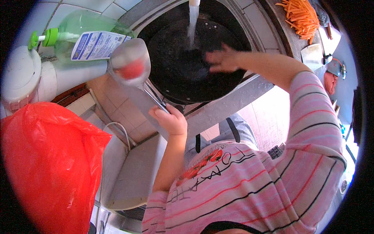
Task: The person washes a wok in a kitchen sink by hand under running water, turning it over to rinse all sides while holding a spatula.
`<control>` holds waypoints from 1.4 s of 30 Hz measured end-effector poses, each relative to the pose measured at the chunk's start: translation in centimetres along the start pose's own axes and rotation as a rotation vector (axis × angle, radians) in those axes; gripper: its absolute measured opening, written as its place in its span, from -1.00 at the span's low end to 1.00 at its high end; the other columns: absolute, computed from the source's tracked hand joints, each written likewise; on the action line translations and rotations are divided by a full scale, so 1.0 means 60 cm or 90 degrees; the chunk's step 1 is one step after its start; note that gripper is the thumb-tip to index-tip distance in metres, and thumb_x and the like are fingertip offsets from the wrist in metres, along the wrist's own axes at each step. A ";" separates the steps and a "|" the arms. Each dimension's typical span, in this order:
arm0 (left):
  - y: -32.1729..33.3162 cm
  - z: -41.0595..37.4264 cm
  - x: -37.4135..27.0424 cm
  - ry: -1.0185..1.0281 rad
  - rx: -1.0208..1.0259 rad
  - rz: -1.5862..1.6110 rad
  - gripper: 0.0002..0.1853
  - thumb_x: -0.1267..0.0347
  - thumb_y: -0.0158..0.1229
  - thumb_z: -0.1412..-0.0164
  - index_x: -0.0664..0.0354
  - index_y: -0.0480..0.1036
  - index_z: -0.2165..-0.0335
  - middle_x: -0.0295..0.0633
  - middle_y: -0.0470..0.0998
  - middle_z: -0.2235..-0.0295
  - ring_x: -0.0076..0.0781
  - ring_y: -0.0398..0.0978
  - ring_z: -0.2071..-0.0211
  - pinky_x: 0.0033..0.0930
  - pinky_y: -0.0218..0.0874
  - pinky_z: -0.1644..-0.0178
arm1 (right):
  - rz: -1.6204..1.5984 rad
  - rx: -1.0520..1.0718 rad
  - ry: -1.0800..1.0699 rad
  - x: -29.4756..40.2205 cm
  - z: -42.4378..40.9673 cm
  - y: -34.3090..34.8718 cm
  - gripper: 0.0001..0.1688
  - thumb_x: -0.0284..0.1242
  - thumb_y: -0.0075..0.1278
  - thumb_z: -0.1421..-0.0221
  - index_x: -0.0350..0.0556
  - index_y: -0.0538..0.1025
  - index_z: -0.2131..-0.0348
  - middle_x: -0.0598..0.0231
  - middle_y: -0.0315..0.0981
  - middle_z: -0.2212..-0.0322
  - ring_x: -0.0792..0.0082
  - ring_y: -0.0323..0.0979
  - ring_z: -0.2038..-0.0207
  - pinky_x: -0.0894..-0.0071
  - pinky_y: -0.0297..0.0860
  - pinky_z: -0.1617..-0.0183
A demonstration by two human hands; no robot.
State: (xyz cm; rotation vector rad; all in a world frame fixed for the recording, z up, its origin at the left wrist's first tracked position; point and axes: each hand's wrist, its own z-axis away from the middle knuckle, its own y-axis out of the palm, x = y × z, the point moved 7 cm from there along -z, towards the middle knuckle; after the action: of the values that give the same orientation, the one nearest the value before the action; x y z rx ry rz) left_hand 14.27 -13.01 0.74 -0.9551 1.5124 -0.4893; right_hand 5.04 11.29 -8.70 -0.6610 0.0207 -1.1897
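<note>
My left hand (pixel 172 118) is closed around the handle of a metal wok spatula (pixel 131 63), whose broad blade points up and away, with a red reflection on it. Blurred by motion, my right hand (pixel 223 60) is over a large black wok (pixel 175 76) with its fingers spread; I see nothing in it. Water (pixel 192 26) runs from a tap (pixel 194 2) into the wok, to the left of my right hand. A few small pale specks lie near the wok's far side.
A green pump bottle (pixel 87 26) and a lidded white tub (pixel 22 73) stand at the left, near a large red plastic bag (pixel 55 163). Shredded carrot (pixel 302 19) and a cleaver blade (pixel 312 55) lie on the right counter. A metal edge (pixel 228 102) runs before the wok.
</note>
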 end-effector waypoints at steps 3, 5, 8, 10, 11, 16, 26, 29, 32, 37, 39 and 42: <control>0.006 0.004 -0.013 0.037 0.013 -0.012 -0.79 0.53 -0.06 -0.03 0.42 0.11 0.36 0.17 0.18 0.35 0.19 0.23 0.33 -0.01 0.12 0.28 | 0.010 -0.148 0.100 -0.043 -0.110 -0.014 -0.20 0.09 -0.48 -0.13 0.00 -0.02 -0.18 0.24 -0.27 -0.22 0.19 -0.26 -0.25 -0.13 -0.40 -0.24; 0.004 0.003 -0.012 0.014 0.021 -0.048 -0.79 0.53 -0.07 -0.03 0.41 0.11 0.36 0.16 0.18 0.35 0.19 0.22 0.33 -0.02 0.12 0.28 | -0.076 -0.220 0.076 0.041 -0.124 -0.038 -0.18 0.12 -0.50 -0.12 -0.03 0.02 -0.17 0.16 -0.22 -0.21 0.16 -0.27 -0.25 -0.09 -0.36 -0.25; 0.003 0.003 -0.009 -0.001 0.024 -0.032 -0.78 0.53 -0.07 -0.03 0.42 0.12 0.33 0.16 0.18 0.35 0.19 0.22 0.32 -0.01 0.10 0.25 | -0.110 -0.098 -0.150 0.144 -0.078 0.026 -0.20 0.10 -0.52 -0.14 0.01 -0.03 -0.19 0.19 -0.28 -0.22 0.19 -0.30 -0.26 -0.12 -0.38 -0.24; -0.002 0.004 -0.004 -0.008 -0.003 -0.008 -0.76 0.53 -0.07 -0.03 0.43 0.12 0.31 0.17 0.18 0.35 0.19 0.22 0.32 0.00 0.10 0.24 | -0.108 -0.010 -0.166 0.116 -0.024 0.055 -0.20 0.11 -0.56 -0.13 0.06 -0.08 -0.20 0.29 -0.33 -0.23 0.23 -0.31 -0.27 -0.19 -0.43 -0.23; -0.003 0.006 0.000 -0.008 -0.012 0.002 -0.75 0.52 -0.06 -0.03 0.43 0.12 0.31 0.17 0.19 0.35 0.19 0.22 0.32 0.01 0.09 0.24 | -0.075 0.049 -0.139 0.082 -0.005 0.049 -0.19 0.11 -0.56 -0.13 0.07 -0.10 -0.20 0.31 -0.33 -0.23 0.24 -0.31 -0.27 -0.19 -0.43 -0.24; 0.009 0.006 -0.012 0.029 0.001 -0.016 -0.76 0.52 -0.07 -0.03 0.43 0.13 0.32 0.17 0.19 0.34 0.16 0.23 0.33 -0.02 0.10 0.26 | -0.050 -0.109 0.116 -0.009 -0.102 -0.007 -0.20 0.09 -0.54 -0.14 0.01 -0.07 -0.19 0.24 -0.35 -0.23 0.21 -0.33 -0.27 -0.09 -0.40 -0.25; 0.004 0.002 -0.017 0.044 -0.013 -0.014 -0.78 0.56 -0.06 -0.02 0.43 0.12 0.34 0.13 0.19 0.36 0.13 0.22 0.35 -0.03 0.09 0.27 | 0.023 -0.071 0.125 -0.055 -0.059 0.003 -0.18 0.14 -0.58 -0.12 0.03 -0.06 -0.20 0.30 -0.37 -0.24 0.28 -0.34 -0.27 -0.07 -0.44 -0.26; 0.003 -0.003 -0.023 0.025 -0.003 -0.021 -0.78 0.55 -0.06 -0.02 0.43 0.11 0.34 0.13 0.18 0.36 0.12 0.22 0.35 -0.03 0.09 0.26 | -0.089 -0.118 0.091 0.028 -0.096 0.000 -0.16 0.15 -0.61 -0.12 0.01 -0.07 -0.20 0.29 -0.40 -0.24 0.26 -0.37 -0.27 -0.06 -0.43 -0.26; 0.000 0.003 -0.007 0.025 -0.008 -0.009 -0.78 0.55 -0.06 -0.02 0.43 0.12 0.33 0.14 0.18 0.36 0.13 0.22 0.34 -0.02 0.09 0.26 | -0.081 -0.016 -0.097 0.111 -0.020 0.038 -0.14 0.16 -0.65 -0.11 0.01 -0.11 -0.20 0.28 -0.46 -0.24 0.23 -0.37 -0.27 -0.04 -0.43 -0.26; 0.004 -0.002 -0.015 0.030 -0.002 -0.016 -0.78 0.54 -0.06 -0.02 0.41 0.11 0.34 0.15 0.18 0.36 0.16 0.23 0.33 0.00 0.10 0.27 | 0.036 -0.051 0.116 -0.051 -0.044 0.008 -0.13 0.16 -0.55 -0.10 0.00 -0.11 -0.20 0.26 -0.42 -0.24 0.25 -0.34 -0.27 -0.04 -0.44 -0.26; 0.004 0.000 -0.018 0.027 0.002 -0.022 -0.79 0.54 -0.06 -0.02 0.41 0.11 0.35 0.15 0.18 0.36 0.17 0.23 0.34 0.01 0.11 0.28 | -0.065 -0.105 0.159 -0.014 -0.080 -0.003 -0.11 0.17 -0.54 -0.10 -0.02 -0.11 -0.20 0.21 -0.41 -0.24 0.21 -0.33 -0.27 -0.05 -0.43 -0.26; 0.001 -0.001 -0.015 0.016 0.000 -0.024 -0.79 0.54 -0.06 -0.02 0.40 0.11 0.36 0.16 0.18 0.35 0.18 0.23 0.34 0.00 0.12 0.30 | -0.083 -0.061 -0.022 0.073 -0.057 0.032 -0.13 0.16 -0.58 -0.11 -0.01 -0.11 -0.20 0.19 -0.42 -0.24 0.15 -0.31 -0.26 -0.07 -0.42 -0.25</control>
State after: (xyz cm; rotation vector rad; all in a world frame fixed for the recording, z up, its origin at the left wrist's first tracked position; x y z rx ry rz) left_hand 14.13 -12.27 1.25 -0.9822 1.5201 -0.5293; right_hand 7.20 6.34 -11.00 -0.7760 0.0061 -1.3088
